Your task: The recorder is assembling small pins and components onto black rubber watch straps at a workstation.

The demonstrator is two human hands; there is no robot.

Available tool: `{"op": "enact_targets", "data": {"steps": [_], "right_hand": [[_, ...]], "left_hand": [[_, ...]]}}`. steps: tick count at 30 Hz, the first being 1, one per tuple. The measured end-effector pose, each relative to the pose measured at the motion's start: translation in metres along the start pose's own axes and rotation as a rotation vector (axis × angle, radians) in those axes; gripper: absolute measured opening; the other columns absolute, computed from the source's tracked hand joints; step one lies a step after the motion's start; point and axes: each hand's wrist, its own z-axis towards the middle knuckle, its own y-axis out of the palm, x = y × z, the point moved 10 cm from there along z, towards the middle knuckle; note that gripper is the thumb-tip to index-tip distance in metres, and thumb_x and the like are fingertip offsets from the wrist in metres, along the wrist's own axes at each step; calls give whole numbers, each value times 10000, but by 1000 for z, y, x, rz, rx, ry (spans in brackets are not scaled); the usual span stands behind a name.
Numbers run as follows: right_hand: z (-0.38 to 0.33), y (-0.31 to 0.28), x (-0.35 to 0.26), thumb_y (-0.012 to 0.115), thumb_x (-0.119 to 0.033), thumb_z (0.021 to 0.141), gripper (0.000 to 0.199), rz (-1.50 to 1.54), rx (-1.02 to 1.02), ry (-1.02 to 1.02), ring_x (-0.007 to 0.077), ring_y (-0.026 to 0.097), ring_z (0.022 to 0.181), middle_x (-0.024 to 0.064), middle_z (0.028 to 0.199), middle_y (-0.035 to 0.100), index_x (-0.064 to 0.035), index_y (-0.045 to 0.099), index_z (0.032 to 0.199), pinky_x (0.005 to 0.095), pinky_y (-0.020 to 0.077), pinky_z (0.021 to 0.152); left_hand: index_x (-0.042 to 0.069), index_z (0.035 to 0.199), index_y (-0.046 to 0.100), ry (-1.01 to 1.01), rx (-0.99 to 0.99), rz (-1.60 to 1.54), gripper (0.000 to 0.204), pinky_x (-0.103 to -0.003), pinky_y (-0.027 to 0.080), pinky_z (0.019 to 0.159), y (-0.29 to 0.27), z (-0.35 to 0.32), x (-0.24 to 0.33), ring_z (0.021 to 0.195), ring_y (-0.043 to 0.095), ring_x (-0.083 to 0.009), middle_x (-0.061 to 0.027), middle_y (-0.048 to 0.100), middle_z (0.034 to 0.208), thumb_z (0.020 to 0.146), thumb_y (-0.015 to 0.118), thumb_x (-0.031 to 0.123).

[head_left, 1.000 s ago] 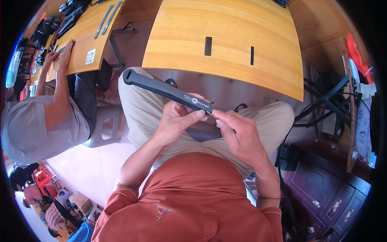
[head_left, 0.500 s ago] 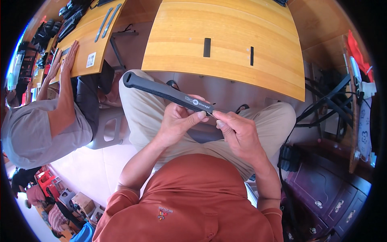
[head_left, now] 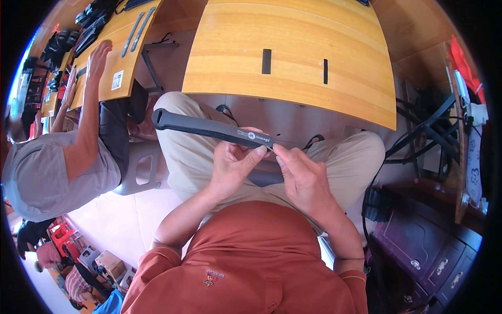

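A stack of long dark grey straps (head_left: 198, 127) with pale print lies over my lap, its slotted, rounded end pointing to the left. My left hand (head_left: 234, 163) is closed around the near-right part of the stack, thumb on the front edge and fingers behind. With thumb and forefinger, my right hand (head_left: 303, 175) pinches the stack's right end, right beside my left thumb. Whatever small piece sits between those fingertips is mostly hidden.
Ahead stands a wooden table (head_left: 225, 42) bearing a wide black strip (head_left: 266, 62) and a thin black strip (head_left: 326, 71). At left a co-worker's hand (head_left: 98, 60) is over another table with grey straps (head_left: 142, 29) and a white label (head_left: 117, 79). Dark cabinets (head_left: 413, 240) stand at right.
The strap stack's slotted end has dropped slightly toward me and left, so the stack lies flatter. My right hand has shifted slightly left. The co-worker's hand has lifted off the left table.
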Motion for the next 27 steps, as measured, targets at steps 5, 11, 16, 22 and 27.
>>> {"op": "enact_targets", "data": {"steps": [5, 11, 16, 22, 27], "right_hand": [[-9, 5, -8, 648, -7, 836, 382, -220, 109, -110, 244, 651, 623, 78, 811, 606, -16, 621, 1218, 375, 524, 491], [-7, 13, -15, 655, -19, 815, 401, -312, 122, -104, 213, 638, 602, 69, 816, 596, -17, 626, 1215, 369, 517, 481], [-8, 19, -12, 647, -14, 802, 404, -340, 171, -78, 212, 634, 585, 71, 813, 595, -12, 630, 1206, 369, 509, 472], [-4, 26, -10, 627, -9, 816, 381, -286, 172, -23, 250, 647, 589, 92, 809, 611, -10, 629, 1197, 384, 514, 477], [6, 23, 13, 623, -52, 859, 388, 149, 207, -45, 296, 681, 662, 102, 810, 615, -59, 624, 1247, 434, 541, 528]], "left_hand": [[-26, 1209, 563, 33, 54, 36, 312, -292, 542, 878, 4, -4, -2, 981, 633, -129, -81, 654, 1080, 935, 699, 40], [-29, 1187, 577, 110, 170, 90, 295, -283, 540, 854, -5, -10, 1, 948, 641, -127, -77, 666, 1057, 932, 705, 44], [-26, 1191, 578, 105, 191, 107, 300, -275, 534, 846, -5, -10, 0, 954, 643, -121, -72, 673, 1047, 934, 710, 53], [-18, 1215, 556, 154, 246, 136, 299, -244, 524, 814, -16, -14, -4, 934, 622, -97, -57, 646, 1063, 940, 675, -3], [-14, 1210, 565, 143, 239, 141, 293, -251, 513, 841, -21, -15, -12, 954, 621, -98, -52, 656, 1063, 943, 682, 20]]}}
